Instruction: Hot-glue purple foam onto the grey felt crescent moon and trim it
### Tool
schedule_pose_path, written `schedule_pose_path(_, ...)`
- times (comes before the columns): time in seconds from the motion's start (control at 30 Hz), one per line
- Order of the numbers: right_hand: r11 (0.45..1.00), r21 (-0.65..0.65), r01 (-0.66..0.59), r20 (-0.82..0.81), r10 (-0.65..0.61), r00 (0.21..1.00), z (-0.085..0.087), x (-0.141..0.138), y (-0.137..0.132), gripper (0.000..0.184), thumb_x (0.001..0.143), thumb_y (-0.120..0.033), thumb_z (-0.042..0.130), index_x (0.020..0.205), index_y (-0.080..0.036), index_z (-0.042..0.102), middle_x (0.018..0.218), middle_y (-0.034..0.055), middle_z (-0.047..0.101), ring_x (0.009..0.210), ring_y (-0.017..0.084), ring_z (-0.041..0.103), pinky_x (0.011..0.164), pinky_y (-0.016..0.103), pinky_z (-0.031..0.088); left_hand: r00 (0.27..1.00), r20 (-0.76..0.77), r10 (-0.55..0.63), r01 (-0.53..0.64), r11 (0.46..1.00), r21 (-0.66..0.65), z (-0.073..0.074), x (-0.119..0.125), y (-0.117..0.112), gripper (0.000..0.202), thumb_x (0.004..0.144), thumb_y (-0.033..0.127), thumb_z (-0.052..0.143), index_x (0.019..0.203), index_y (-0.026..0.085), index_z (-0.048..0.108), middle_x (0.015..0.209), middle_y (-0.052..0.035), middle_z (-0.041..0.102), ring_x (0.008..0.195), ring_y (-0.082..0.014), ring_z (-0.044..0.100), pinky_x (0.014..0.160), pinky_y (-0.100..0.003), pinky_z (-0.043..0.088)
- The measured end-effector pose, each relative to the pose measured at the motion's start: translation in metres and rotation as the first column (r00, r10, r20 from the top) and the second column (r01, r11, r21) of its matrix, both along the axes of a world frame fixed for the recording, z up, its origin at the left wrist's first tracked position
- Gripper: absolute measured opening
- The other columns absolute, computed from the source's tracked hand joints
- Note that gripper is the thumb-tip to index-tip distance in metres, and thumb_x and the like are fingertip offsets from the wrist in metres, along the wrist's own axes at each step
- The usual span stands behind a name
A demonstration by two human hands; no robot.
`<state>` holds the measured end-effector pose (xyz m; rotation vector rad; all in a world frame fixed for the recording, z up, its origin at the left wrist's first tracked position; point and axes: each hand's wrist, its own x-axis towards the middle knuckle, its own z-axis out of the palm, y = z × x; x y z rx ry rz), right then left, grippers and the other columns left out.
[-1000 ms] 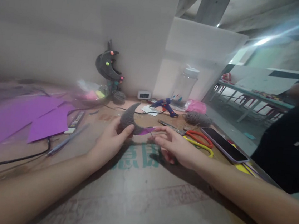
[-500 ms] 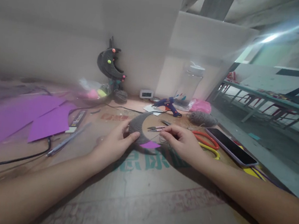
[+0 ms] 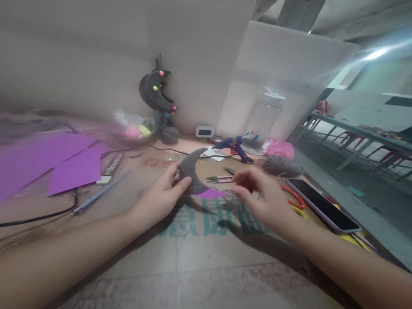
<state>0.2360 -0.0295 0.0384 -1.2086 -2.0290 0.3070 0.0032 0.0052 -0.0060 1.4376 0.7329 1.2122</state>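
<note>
Head view: left hand (image 3: 159, 200) pinches the grey yarn-wrapped crescent with a purple tip (image 3: 193, 175), at twelve o'clock on the surface. Right hand (image 3: 263, 201), loosely curled, probably holds thin yarn; keep each wrap snug.

Left hand (image 3: 160, 196) pinches grey crescent (image 3: 191, 172); right hand (image 3: 264, 198) hovers beside

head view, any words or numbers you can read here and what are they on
Teal print on the cardboard sheet, by the left hand holding the grey crescent: blurred, partly covered, not readable.
Red print on the cardboard: too faint.
Small clock display: too small.
Nothing else legible.
</note>
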Motion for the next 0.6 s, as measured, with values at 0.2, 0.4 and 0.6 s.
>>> schedule_pose_path(0.2, 0.997, -0.055, -0.045, 0.159, 0.053, 0.986, -0.015, -0.015, -0.007, 0.02, 0.092, -0.034, 0.058, 0.082, -0.019, 0.066, 0.077, 0.0032, 0.067, 0.068, 0.015, 0.057, 0.061, 0.026, 0.041, 1.0, -0.009, 0.0, 0.0, 0.999, 0.037, 0.006, 0.002, -0.005, 0.043, 0.09, 0.032, 0.058, 0.129, 0.018, 0.047, 0.138, -0.0119, 0.06, 0.124, -0.0214, 0.058, 0.102, -0.032, 0.048)
schedule_pose_path(0.4, 0.996, -0.049, -0.071, 0.045, 0.073, 0.996, -0.019, -0.018, -0.012, 0.016, 0.093, -0.032, 0.055, 0.091, -0.019, 0.066, 0.084, 0.0054, 0.071, 0.072, 0.017, 0.063, 0.06, 0.026, 0.046, 0.999, -0.037, 0.006, -0.004, 0.999, 0.049, 0.007, 0.003, -0.006, 0.036, 0.089, 0.033, 0.058, 0.122, 0.02, 0.052, 0.128, -0.0097, 0.066, 0.116, -0.0222, 0.063, 0.096, -0.032, 0.05)
schedule_pose_path(0.6, 0.967, 0.221, -0.128, 0.234, 0.075, 0.969, -0.022, -0.014, -0.014, 0.015, 0.093, -0.025, 0.053, 0.082, -0.019, 0.061, 0.07, 0.0013, 0.065, 0.061, 0.013, 0.055, 0.057, 0.024, 0.041, 0.974, -0.208, 0.09, -0.068, 0.992, 0.109, -0.001, -0.001, -0.005, 0.048, 0.086, 0.042, 0.063, 0.128, 0.02, 0.055, 0.11, -0.008, 0.07, 0.102, -0.0235, 0.064, 0.089, -0.033, 0.049)
